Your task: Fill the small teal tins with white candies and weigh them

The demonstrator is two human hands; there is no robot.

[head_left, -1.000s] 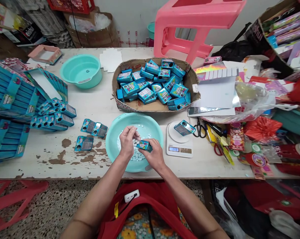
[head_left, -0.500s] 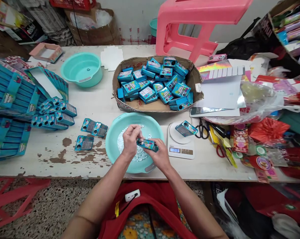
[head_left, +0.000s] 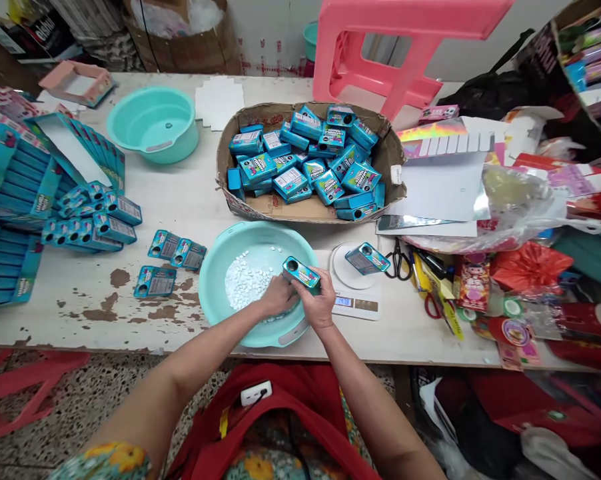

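Observation:
My right hand (head_left: 319, 298) grips a small blue candy box (head_left: 300, 272) with a round dark hole at its end, held over the right side of a turquoise basin (head_left: 211, 263). Down inside that basin, my left hand (head_left: 280, 295) reaches into small white candies (head_left: 245, 280); its fingers curl among them, and their tips are hidden. Another blue candy box (head_left: 366, 259) stands on a white kitchen scale (head_left: 353, 293) to the right. A few similar boxes (head_left: 155, 281) lie on the table left of the basin.
Behind the basin, a cardboard tray (head_left: 280, 212) holds many blue boxes. Stacked blue boxes (head_left: 93, 220) and a second turquoise basin (head_left: 153, 123) are at left. Scissors (head_left: 398, 260), markers and plastic bags crowd the right. A pink stool (head_left: 328, 53) rests at the back.
My left hand has dropped from the box's opening down into the candies. The box in my right hand has tilted, its holed end now raised. The view has shifted slightly.

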